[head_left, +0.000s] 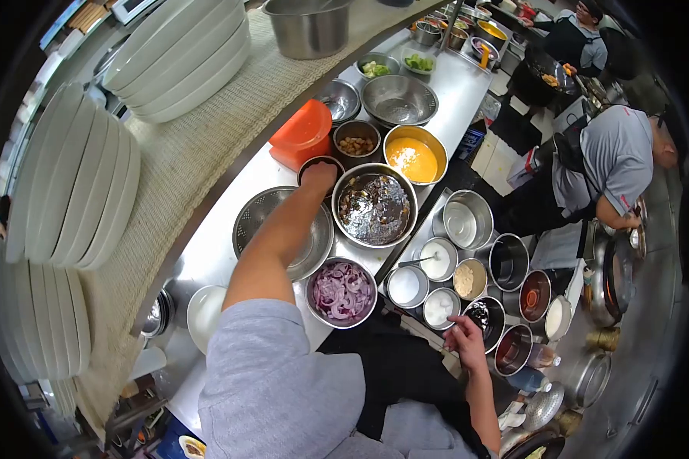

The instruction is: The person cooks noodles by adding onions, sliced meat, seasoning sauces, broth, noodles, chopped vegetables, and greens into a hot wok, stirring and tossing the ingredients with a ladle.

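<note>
My left hand [321, 175] reaches down into a small dark round container on the steel counter. Its fingers are hidden inside, so what they touch cannot be seen. Under my left forearm lies a perforated colander [245, 222]. Close by stand an orange plastic container [302, 136], a pot of browned chunks [357, 145] and a steel bowl with a foil-like shiny bottom [375, 210]. My right hand [465, 342] hovers with loosely bent fingers apart, holding nothing visible. It is beside a pot of dark liquid [482, 317] and a container of white powder [439, 307].
A bowl of sliced red onion [341, 292] sits near my body. A pot of yellow liquid [416, 155] is farther along. Stacked white plates [76, 183] fill the cloth-covered shelf [168, 161] at left. One co-worker [608, 164] stands at the right, another [582, 38] farther back.
</note>
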Demonstrator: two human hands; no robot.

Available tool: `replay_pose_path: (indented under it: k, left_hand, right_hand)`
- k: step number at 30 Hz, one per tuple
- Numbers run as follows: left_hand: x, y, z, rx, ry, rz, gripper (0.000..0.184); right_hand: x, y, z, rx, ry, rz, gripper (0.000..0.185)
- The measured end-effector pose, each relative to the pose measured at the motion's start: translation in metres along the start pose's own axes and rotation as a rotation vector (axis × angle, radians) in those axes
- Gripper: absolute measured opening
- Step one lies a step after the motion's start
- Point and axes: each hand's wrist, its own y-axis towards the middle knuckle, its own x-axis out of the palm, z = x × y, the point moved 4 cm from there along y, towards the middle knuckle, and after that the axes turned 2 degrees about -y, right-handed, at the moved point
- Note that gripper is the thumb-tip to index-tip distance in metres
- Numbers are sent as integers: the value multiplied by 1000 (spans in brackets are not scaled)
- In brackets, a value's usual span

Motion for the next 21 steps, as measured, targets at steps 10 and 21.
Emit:
replay_pose_path:
  k: [10, 21]
  left_hand:
    - [-58, -54, -20, 149, -143, 146, 23]
    - [-58, -65, -61, 105, -866, 397, 27]
  right_hand:
    - [55, 47, -89, -139, -302, -90, 26]
    - [40, 20, -45, -64, -303, -5, 26]
